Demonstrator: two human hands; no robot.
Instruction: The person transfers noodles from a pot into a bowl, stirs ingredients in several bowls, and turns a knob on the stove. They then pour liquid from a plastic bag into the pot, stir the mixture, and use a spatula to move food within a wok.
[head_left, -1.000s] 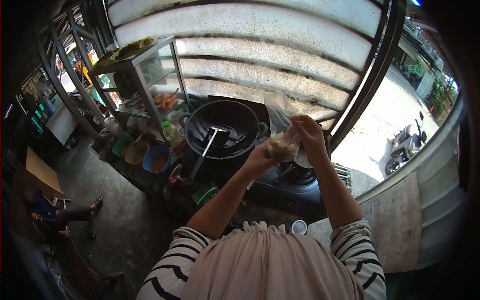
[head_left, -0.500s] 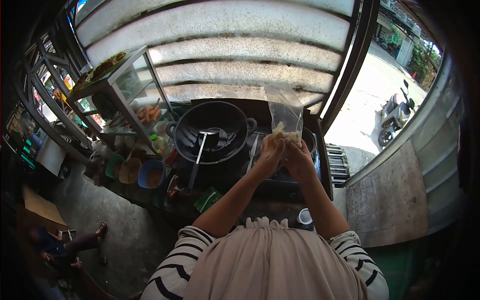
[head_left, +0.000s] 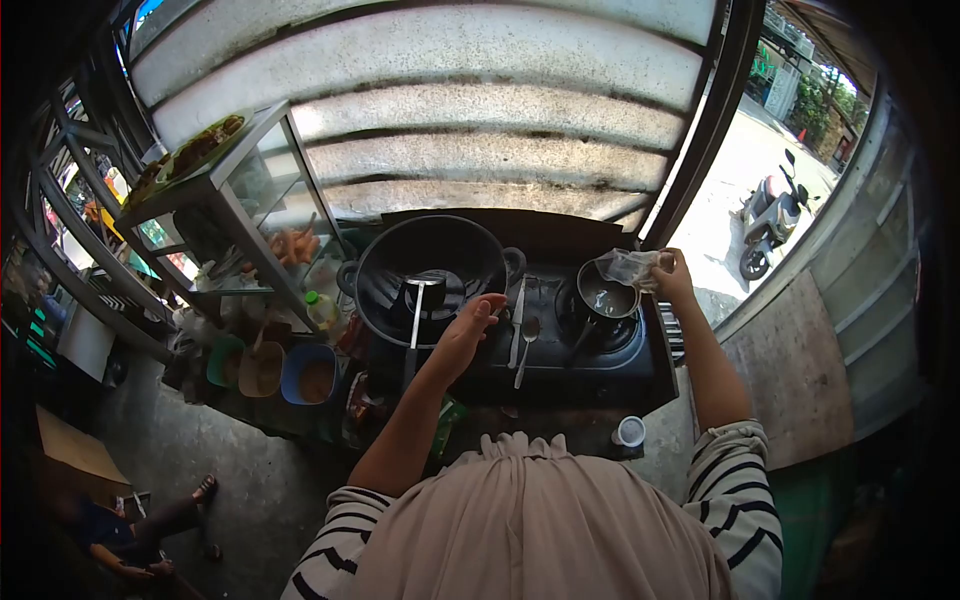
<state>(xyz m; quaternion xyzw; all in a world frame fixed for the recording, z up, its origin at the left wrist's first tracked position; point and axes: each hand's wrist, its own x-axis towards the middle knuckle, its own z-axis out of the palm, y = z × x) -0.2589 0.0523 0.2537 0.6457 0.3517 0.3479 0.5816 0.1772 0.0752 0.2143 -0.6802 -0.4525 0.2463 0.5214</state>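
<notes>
The clear bag (head_left: 628,266) hangs over the rim of the small pot (head_left: 598,296) near the right edge of the stove (head_left: 570,378), its end pinched in the right hand (head_left: 674,276); it looks light, limp and likely slippery, best gripped by that bunched end, though whether it holds anything is hard to tell. The left hand (head_left: 458,345), loosely open and empty, is by the wok (head_left: 372,285), with a knife (head_left: 517,320) and a spoon (head_left: 526,350) lying between wok and pot.
</notes>
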